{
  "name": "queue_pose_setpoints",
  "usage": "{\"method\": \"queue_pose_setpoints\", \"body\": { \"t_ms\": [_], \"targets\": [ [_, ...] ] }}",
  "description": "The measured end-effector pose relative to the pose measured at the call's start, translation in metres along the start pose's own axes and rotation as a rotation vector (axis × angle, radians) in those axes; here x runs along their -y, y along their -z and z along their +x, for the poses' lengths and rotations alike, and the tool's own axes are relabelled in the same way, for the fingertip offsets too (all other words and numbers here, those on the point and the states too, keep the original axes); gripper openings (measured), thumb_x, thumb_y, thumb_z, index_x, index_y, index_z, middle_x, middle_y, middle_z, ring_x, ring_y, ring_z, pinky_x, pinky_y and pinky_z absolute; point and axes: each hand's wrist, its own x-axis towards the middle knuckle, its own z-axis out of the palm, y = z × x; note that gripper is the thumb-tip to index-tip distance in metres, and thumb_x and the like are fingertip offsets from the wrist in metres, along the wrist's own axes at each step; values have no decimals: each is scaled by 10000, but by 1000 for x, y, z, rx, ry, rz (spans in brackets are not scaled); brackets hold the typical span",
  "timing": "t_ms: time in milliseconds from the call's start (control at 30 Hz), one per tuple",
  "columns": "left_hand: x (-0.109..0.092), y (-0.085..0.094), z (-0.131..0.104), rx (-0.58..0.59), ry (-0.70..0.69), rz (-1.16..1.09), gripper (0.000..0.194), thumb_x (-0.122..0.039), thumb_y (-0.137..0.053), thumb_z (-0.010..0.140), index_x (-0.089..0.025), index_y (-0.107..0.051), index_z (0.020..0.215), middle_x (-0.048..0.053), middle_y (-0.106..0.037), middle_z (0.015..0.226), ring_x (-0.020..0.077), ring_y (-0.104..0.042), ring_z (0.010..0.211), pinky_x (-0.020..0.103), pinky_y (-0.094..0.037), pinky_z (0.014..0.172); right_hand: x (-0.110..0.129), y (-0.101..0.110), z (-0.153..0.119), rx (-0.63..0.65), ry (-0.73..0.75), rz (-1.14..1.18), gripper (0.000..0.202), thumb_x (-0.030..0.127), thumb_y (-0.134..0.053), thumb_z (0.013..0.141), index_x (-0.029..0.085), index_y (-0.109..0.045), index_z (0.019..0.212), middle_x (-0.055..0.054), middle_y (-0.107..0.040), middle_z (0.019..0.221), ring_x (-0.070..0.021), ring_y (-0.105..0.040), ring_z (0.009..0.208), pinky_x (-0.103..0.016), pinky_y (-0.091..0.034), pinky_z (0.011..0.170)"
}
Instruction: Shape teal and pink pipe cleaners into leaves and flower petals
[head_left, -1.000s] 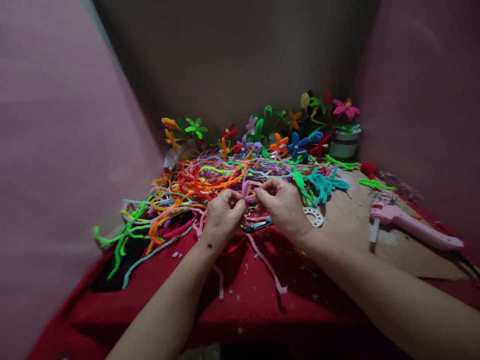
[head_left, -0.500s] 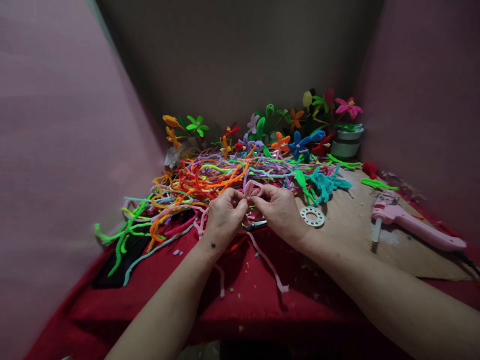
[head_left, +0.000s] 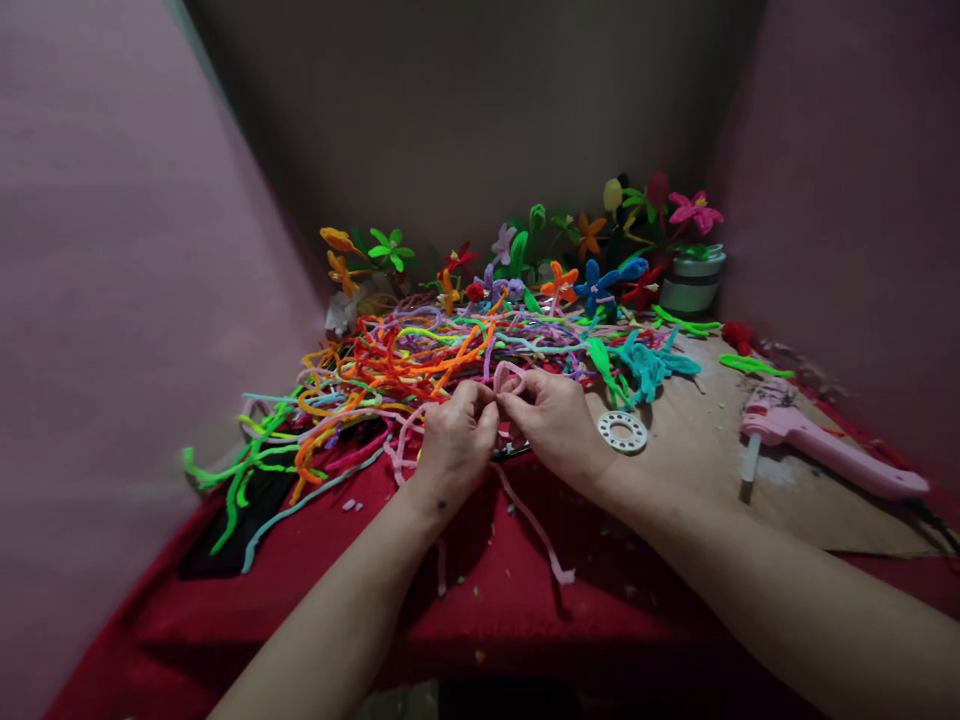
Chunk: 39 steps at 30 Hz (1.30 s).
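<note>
Between my fingertips is a light pink pipe cleaner (head_left: 509, 376), bent into small loops that stand up above them. My left hand (head_left: 460, 430) is closed in a pinch at the base of the loops. My right hand (head_left: 551, 418) pinches the same pipe cleaner from the other side, its thumb and forefinger almost touching the left fingertips. Beneath the hands lies a dark-handled tool (head_left: 511, 452), mostly hidden. Another pink pipe cleaner (head_left: 536, 520) trails over the red cloth (head_left: 322, 600) toward me.
A tangled heap of coloured pipe cleaners (head_left: 420, 350) spreads behind my hands. To the right are a white ring with holes (head_left: 622, 432), turquoise pipe-cleaner petals (head_left: 651, 365) and a pink glue gun (head_left: 832, 450) on cardboard (head_left: 697, 510). Pipe-cleaner flowers (head_left: 596, 287) and a pot (head_left: 691, 280) stand behind.
My left hand has rolled inward and its fingers have curled more. The pink loops have turned and shifted slightly right, and the right hand has barely moved.
</note>
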Motion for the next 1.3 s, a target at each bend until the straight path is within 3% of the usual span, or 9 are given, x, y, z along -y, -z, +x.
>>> {"method": "queue_pose_setpoints", "body": {
  "t_ms": [67,133,300,433,700,833,1033,1133,1300],
  "targets": [
    [0,3,2,-7,17,-44,75,-212,-503,774,-169,-565,777,-9,-626,595,110,-595,472,191,-453,464,1,1,2,106,-127,249,111,221,-537,746,164,-552,651,-9,-586,565,-136,-562,491,-245,-429,483],
    [-1,6,5,-13,67,-121,73,-205,-504,771,-164,-562,788,-13,-622,579,114,-593,450,194,-458,442,1,2,4,160,-145,357,105,237,-533,753,163,-569,689,-7,-596,587,-134,-571,491,-243,-441,477],
    [-2,8,7,14,126,-266,62,-213,-526,758,-162,-549,783,-21,-609,555,129,-601,433,205,-472,419,2,4,-1,6,64,82,162,242,-516,785,167,-659,800,-20,-634,635,-131,-579,559,-233,-430,531],
    [-1,5,5,0,115,-257,60,-223,-533,758,-168,-549,779,-26,-603,551,133,-612,439,200,-466,408,0,2,-3,-85,98,-9,168,233,-533,775,162,-686,762,-27,-656,659,-129,-565,583,-234,-418,557],
    [3,1,3,41,94,-291,90,-251,-518,779,-176,-561,802,-19,-608,557,130,-603,449,201,-455,412,0,0,3,47,-201,331,165,275,-587,700,134,-651,642,0,-564,556,-104,-492,492,-227,-394,467],
    [2,1,3,-1,85,-289,90,-248,-535,766,-176,-572,804,-11,-625,603,122,-606,469,194,-452,417,7,6,7,149,-330,636,148,269,-647,628,156,-606,715,49,-509,543,-75,-448,436,-217,-398,434],
    [-9,8,7,213,240,-608,220,-283,-538,762,-164,-493,941,-28,-601,494,142,-574,387,218,-448,369,-2,9,12,140,-313,735,204,283,-706,594,127,-574,595,27,-533,506,-70,-470,457,-194,-366,440],
    [-14,15,10,296,321,-632,263,-308,-587,730,-135,-518,915,-19,-592,467,134,-560,368,216,-451,370,-5,9,12,159,-319,746,213,296,-713,600,124,-590,621,20,-551,508,-73,-468,441,-195,-355,418],
    [-15,19,11,279,288,-608,219,-343,-617,717,-143,-539,761,-28,-585,501,102,-551,396,195,-445,393,-4,8,11,207,-308,727,245,337,-712,610,135,-575,629,27,-541,499,-75,-449,421,-204,-360,399]
  ]
}}
